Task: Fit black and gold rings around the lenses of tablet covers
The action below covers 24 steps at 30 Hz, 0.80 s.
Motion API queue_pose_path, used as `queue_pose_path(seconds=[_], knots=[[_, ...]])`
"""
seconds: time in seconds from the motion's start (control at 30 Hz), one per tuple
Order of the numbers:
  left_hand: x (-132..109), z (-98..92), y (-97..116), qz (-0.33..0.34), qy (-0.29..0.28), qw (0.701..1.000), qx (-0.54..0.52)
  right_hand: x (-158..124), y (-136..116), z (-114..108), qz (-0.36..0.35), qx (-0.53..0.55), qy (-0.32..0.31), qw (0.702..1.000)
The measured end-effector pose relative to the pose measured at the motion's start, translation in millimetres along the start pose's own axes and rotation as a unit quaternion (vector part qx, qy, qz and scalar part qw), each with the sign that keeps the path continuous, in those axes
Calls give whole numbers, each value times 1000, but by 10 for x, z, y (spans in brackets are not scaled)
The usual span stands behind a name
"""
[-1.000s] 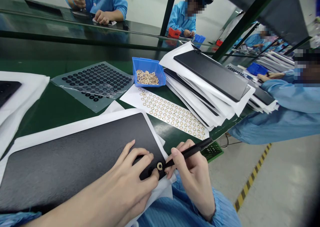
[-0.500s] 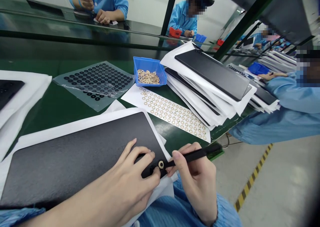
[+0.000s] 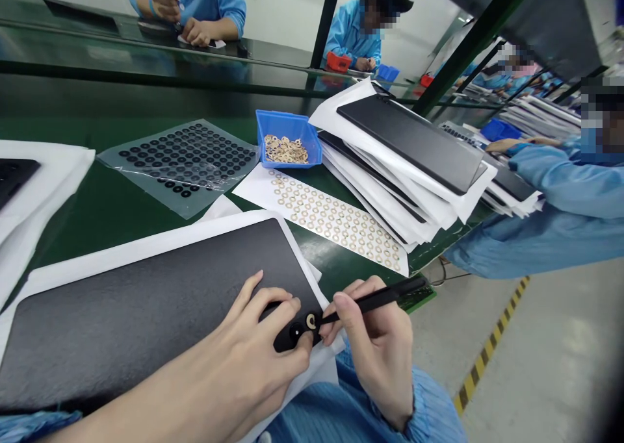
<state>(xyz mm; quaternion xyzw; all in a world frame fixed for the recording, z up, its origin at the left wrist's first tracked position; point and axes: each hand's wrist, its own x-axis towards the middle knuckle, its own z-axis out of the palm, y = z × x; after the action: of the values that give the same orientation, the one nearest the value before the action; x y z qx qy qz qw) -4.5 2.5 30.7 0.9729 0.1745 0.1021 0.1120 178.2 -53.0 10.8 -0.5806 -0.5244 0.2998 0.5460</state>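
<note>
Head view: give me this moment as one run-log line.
left hand: on black panel | right hand: holding black tool, tip beside pale ring | blue bin: small rings inside

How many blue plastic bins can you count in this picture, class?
3 visible: the near bin, holding beige rings; the far bin, beside a co-worker's hands; the right-hand bin, near another co-worker's sleeve. More may be hidden farther back.
</note>
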Motion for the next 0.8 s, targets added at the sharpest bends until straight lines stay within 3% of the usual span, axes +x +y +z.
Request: queue_pose_path(seconds=[0.2,0.33,0.5,0.67,0.73,0.8], knots=[[-9,-20,-5,5,-19,1000,0,104,-62,31,27,74,-28,997],[16,-33,16,6,-14,1000,-8,391,-182,17,19,100,-50,993],[28,-61,48,-4,2,1000,-6,1303,-313,108,-86,29,-53,994],[24,-58,79,-21,13,1000,-6,2346,-150,384,-252,-74,-36,964],[23,-59,85,-24,26,999,0,2593,-35,473,-289,-155,-84,941],[17,-68,86,-22,37,999,6,2729,59,514,-281,-187,-100,936]])
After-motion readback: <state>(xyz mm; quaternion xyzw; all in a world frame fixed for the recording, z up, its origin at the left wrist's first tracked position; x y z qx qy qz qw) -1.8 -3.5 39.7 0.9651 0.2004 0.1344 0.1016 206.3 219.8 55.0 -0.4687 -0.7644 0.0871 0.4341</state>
